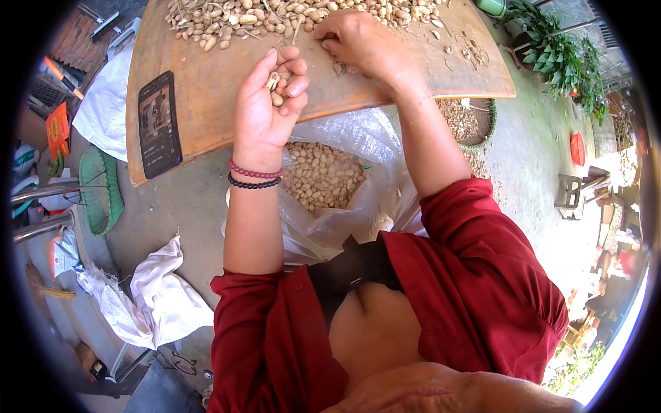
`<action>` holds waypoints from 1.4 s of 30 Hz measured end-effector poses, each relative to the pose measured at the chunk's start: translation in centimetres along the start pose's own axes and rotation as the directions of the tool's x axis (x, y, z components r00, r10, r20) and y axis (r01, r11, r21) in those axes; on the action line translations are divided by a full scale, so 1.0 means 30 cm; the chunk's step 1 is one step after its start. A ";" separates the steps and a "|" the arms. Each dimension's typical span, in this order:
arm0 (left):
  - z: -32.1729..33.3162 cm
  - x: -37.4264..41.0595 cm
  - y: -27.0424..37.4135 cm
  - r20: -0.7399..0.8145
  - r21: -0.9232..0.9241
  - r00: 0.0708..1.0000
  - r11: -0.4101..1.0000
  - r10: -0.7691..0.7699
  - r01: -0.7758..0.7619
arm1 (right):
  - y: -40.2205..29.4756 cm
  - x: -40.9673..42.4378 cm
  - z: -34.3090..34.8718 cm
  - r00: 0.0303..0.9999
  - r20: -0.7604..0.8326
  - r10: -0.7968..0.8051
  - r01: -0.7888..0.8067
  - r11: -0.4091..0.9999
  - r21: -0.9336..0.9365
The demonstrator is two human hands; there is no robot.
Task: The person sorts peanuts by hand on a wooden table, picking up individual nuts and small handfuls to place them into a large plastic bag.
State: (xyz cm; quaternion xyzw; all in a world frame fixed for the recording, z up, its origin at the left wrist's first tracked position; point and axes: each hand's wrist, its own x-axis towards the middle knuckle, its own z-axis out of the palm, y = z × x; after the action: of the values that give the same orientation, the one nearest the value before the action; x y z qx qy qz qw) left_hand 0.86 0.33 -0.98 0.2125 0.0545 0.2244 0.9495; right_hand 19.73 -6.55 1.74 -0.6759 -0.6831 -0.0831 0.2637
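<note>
Unshelled peanuts (248, 19) lie heaped along the far part of a wooden table (206, 98). My left hand (273, 98), palm up with curled fingers, holds a few peanuts above the table's near edge. Two beaded bracelets circle that wrist. At the near side of the heap, my right hand (356, 41) is palm down, thumb and forefinger bent towards each other; whether something is between them cannot be told. Below the table edge, an open plastic sack (341, 124) contains many peanuts (323, 175). Stems and bits lie right of my right hand.
A smartphone (160, 124) lies on the table's left end. Under the right side stands a round basket (488, 124) with husk-like debris. A green basket (100, 193) and white sacks (165, 294) are on the left. Potted plants (557, 57) and a small stool (570, 193) stand right.
</note>
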 end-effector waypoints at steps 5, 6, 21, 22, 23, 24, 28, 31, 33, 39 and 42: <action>0.004 0.002 -0.009 -0.012 0.030 1.000 1.000 -0.003 0.004 | -0.006 0.007 0.006 0.999 0.005 0.032 -0.032 0.999 0.039; 0.002 0.000 -0.009 -0.021 0.036 1.000 0.999 -0.004 0.004 | -0.018 0.008 -0.007 0.995 0.006 0.103 -0.102 0.975 0.196; 0.006 0.009 -0.019 0.000 -0.005 0.999 0.999 -0.041 0.041 | -0.026 -0.038 -0.076 0.976 0.218 0.006 -0.004 1.000 -0.010; 0.008 0.010 -0.021 -0.007 0.004 0.999 0.999 -0.038 0.038 | -0.026 -0.037 -0.077 0.973 0.229 0.018 -0.014 1.000 -0.017; 0.011 0.011 -0.024 -0.014 0.014 0.999 0.999 -0.036 0.036 | -0.028 -0.035 -0.081 0.971 0.239 0.029 -0.024 0.999 -0.024; 0.013 0.012 -0.028 -0.021 0.022 0.999 0.999 -0.034 0.035 | -0.029 -0.035 -0.084 0.967 0.250 0.042 -0.035 0.999 -0.032; 0.013 0.017 -0.034 -0.014 0.018 0.999 0.999 -0.034 0.034 | -0.028 -0.038 -0.081 0.968 0.243 0.067 -0.088 0.993 0.076; 0.012 0.015 -0.033 -0.023 0.015 0.999 0.999 -0.031 0.032 | -0.042 -0.036 -0.092 0.977 0.167 0.129 -0.167 0.958 0.233; 0.029 0.015 -0.038 -0.063 0.035 0.998 0.999 -0.018 0.020 | -0.037 -0.022 -0.137 0.975 0.089 0.206 -0.223 0.920 0.321; 0.046 0.018 -0.050 -0.062 -0.002 0.996 0.998 -0.070 0.070 | -0.022 -0.007 -0.150 0.967 -0.109 0.230 -0.168 0.900 0.403; 0.016 0.022 -0.049 0.070 -0.059 0.993 0.993 -0.095 0.100 | 0.038 -0.013 -0.098 0.985 -0.151 0.083 -0.063 0.990 0.127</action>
State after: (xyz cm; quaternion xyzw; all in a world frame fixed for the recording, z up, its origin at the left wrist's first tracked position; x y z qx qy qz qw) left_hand 2.13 -0.75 -1.17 0.1874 0.0258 0.1721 0.9668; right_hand 21.55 -8.20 3.76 -0.6746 -0.6389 -0.0840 0.3601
